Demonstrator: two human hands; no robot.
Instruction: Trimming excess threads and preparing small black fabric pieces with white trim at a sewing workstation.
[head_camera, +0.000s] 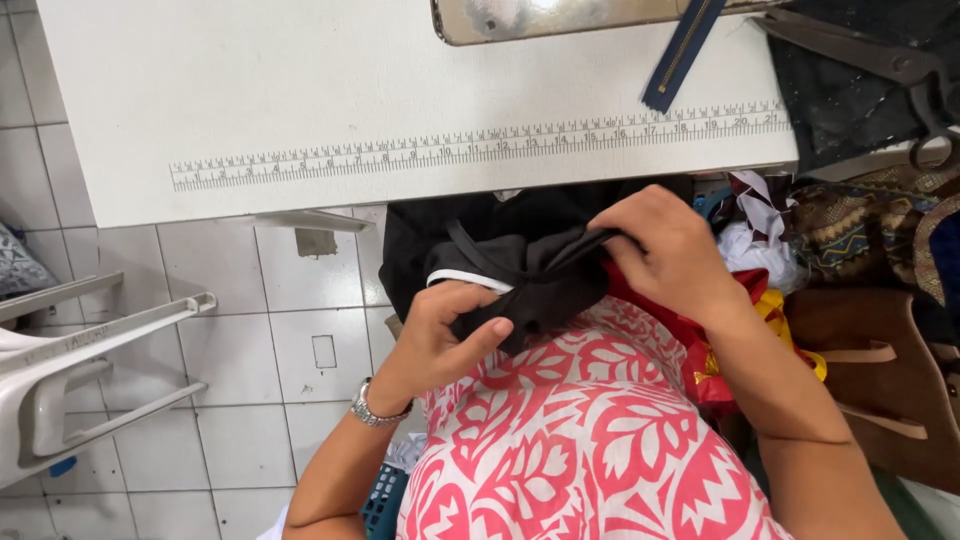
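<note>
A piece of black fabric (520, 250) lies bunched on my lap, below the front edge of a white table (300, 110). My left hand (445, 335), a metal watch on its wrist, pinches a folded black strip at the cloth's lower edge. My right hand (670, 250) grips the same black fabric at its upper right, fingers closed over a fold. A thin white edge shows inside the cloth. My lap is covered by a red and white flower-patterned garment (580, 440).
A printed ruler (480, 148) runs along the table. A navy zipper (680, 55) and large black scissors (880, 65) lie at the top right. Mixed fabric scraps (800, 230) and a brown bag (880, 370) crowd the right. A white plastic chair (60, 370) stands left on the tiled floor.
</note>
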